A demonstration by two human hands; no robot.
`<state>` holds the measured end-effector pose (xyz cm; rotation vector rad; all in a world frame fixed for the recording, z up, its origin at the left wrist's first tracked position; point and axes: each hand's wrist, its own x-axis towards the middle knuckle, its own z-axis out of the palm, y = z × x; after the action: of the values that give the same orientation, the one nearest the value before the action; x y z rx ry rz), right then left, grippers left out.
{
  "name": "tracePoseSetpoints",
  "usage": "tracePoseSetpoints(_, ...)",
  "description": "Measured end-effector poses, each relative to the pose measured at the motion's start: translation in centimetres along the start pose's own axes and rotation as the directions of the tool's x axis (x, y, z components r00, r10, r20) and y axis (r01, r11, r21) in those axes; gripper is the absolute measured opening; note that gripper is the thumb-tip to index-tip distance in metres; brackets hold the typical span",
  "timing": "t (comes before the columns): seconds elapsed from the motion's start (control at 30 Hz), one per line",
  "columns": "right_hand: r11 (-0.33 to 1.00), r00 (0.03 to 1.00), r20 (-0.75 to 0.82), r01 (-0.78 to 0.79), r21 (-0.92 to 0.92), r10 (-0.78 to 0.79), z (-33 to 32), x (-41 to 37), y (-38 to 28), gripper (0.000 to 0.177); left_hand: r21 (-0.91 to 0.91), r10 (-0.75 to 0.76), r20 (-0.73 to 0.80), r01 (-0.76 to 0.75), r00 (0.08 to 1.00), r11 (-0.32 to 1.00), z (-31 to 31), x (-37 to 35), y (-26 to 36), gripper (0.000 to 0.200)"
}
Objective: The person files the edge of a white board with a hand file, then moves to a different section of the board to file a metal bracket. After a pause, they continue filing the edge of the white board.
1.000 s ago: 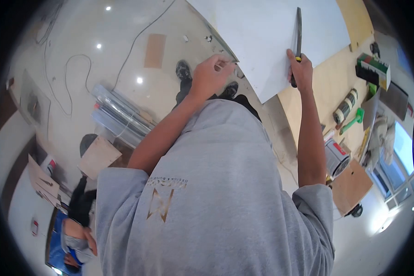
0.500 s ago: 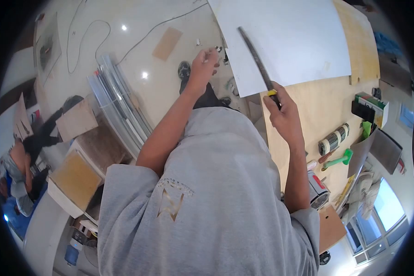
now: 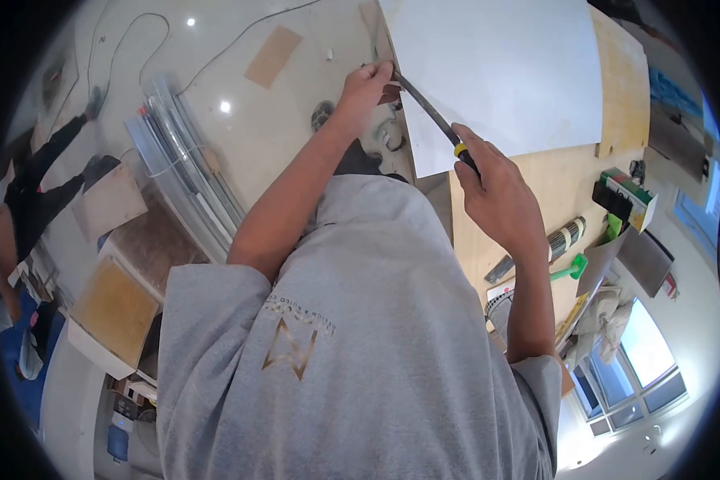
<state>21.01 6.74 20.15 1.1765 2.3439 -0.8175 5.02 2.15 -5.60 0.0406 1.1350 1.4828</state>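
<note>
My right hand [image 3: 500, 188] is closed around the black and yellow handle of a long metal file [image 3: 432, 114]. The blade slants up and left across a white sheet [image 3: 504, 80] lying on the wooden workbench. At the far end of the file, my left hand [image 3: 367, 86] has its fingers pinched at the tip, right by the sheet's left edge. Part of the tip is hidden by those fingers.
On the bench [image 3: 556, 180] lie a dark rolled bundle [image 3: 564, 238] and a green-headed tool [image 3: 576, 266]. Long clear-wrapped strips [image 3: 188, 164] stand at the left. Another person [image 3: 36, 200] is at the far left. A cable [image 3: 232, 44] runs along the floor.
My left hand has moved up and right to the file's tip. The file has swung to a flatter slant, its tip now at the sheet's left edge. The view has shifted slightly.
</note>
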Motion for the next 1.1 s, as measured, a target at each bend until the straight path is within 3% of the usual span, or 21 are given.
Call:
tracePoseSetpoints(0.1, 0.998, 1.000, -0.005, -0.020, -0.061, 0.020, -0.5, 0.1, -1.5, 0.046, -0.274, -0.172, -0.001, 0.165, 0.985, 0.947, 0.4, 0.7, -0.2, 0.028)
tracePoseSetpoints(0.33, 0.975, 0.985, 0.049, -0.158, -0.157, 0.168, -2.5, 0.4, -5.3, 0.046, -0.254, -0.244, -0.054, 0.223, 0.968, 0.941, 1.4, 0.1, -0.6, 0.026)
tracePoseSetpoints(0.43, 0.995, 0.999, 0.030, -0.043, -0.096, 0.046, 0.9, 2.9, -2.4, 0.047, -0.322, -0.314, -0.077, 0.275, 0.946, 0.906, 0.4, 1.9, -3.3, 0.021)
tracePoseSetpoints(0.5, 0.986, 0.996, 0.042, -0.071, -0.153, 0.078, 3.8, 5.1, -1.7, 0.046, -0.338, -0.416, -0.098, 0.363, 0.904, 0.868, -0.9, 3.4, -3.3, 0.021)
tracePoseSetpoints(0.6, 0.981, 0.995, 0.012, -0.091, -0.171, 0.094, 4.0, 6.2, -2.3, 0.044, -0.119, -0.361, -0.088, 0.350, 0.928, 0.929, -2.4, 4.7, -2.8, 0.025)
tracePoseSetpoints(0.63, 0.981, 0.995, 0.006, -0.095, -0.166, 0.098, 3.7, 6.3, -2.5, 0.043, -0.123, -0.371, -0.132, 0.356, 0.919, 0.926, -2.4, 4.9, -2.9, 0.027)
tracePoseSetpoints(0.73, 0.990, 0.998, -0.039, -0.050, -0.135, 0.045, -0.1, 4.4, -4.3, 0.040, -0.168, -0.256, -0.074, 0.241, 0.964, 0.956, -0.9, 2.6, -0.8, 0.029)
tracePoseSetpoints(0.83, 0.982, 0.994, -0.002, -0.110, -0.155, 0.111, -2.5, 3.2, -5.9, 0.040, -0.197, -0.224, -0.182, 0.188, 0.957, 0.962, 1.5, 1.1, 0.6, 0.025)
tracePoseSetpoints(0.93, 0.991, 1.000, 0.002, -0.025, -0.128, 0.026, 0.1, 5.3, -2.9, 0.037, -0.228, -0.195, -0.196, 0.148, 0.961, 0.962, -0.1, 3.0, -3.8, 0.027)
tracePoseSetpoints(1.03, 0.974, 0.992, 0.067, -0.093, -0.206, 0.109, 2.4, 7.4, -3.1, 0.037, -0.130, -0.383, -0.241, 0.361, 0.892, 0.923, -1.8, 3.3, -4.2, 0.028)
tracePoseSetpoints(1.1, 0.975, 0.998, 0.031, -0.054, -0.217, 0.062, 1.7, 6.5, -3.6, 0.037, -0.217, -0.359, -0.188, 0.318, 0.914, 0.923, -1.2, 2.8, -3.1, 0.028)
